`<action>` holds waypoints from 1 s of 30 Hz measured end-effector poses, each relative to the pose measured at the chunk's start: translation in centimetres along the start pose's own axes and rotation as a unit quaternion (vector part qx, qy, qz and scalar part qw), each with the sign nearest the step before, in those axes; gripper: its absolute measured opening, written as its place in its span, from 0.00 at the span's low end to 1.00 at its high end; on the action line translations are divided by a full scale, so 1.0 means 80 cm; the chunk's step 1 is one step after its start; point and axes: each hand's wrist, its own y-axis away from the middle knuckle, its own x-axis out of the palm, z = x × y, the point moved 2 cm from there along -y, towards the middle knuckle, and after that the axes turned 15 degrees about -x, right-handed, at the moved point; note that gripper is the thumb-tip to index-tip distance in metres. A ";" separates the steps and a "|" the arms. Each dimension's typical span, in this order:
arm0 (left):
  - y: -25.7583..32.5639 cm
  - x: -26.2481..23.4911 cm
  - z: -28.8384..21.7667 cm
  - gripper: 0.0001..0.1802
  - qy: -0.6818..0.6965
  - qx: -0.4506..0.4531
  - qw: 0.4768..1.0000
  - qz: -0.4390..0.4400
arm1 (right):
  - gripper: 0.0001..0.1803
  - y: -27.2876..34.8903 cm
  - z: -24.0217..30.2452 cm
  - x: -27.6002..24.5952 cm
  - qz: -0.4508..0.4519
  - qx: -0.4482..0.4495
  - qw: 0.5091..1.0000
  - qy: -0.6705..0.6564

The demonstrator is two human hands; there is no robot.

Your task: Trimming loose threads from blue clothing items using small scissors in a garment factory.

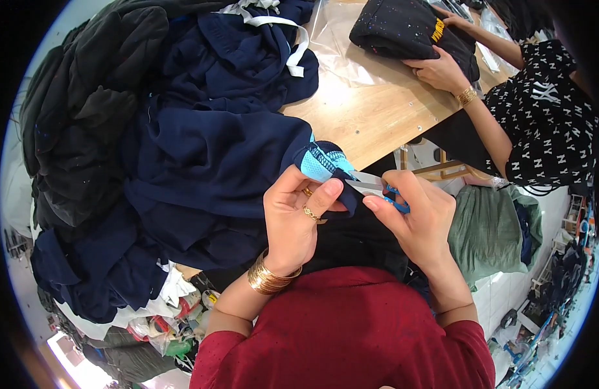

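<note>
My left hand [298, 217] pinches the edge of a navy garment [208, 162], thumb on top, close to a light blue mesh patch [317, 166] with dark overlock stitching along its seam. In my right hand [418, 217] is a pair of scissors [370, 184] with blue handles, my fingers in the loops. The blades point left and lie against the navy fabric just beside my left thumb; whether they are parted is hard to make out. The rest of the garment spreads leftward over the pile.
Black speckled garments [85, 117] heap at far left. A white drawstring [298, 45] lies on navy cloth. Across the wooden table [377, 120], a co-worker's hands [442, 68] hold a folded black garment [393, 32]. A green sack [490, 227] stands on the floor at right.
</note>
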 end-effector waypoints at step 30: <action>-0.004 0.000 0.000 0.08 0.079 -0.097 0.992 0.025 | 0.16 -0.002 -0.004 0.000 -0.017 -0.028 0.999 0.005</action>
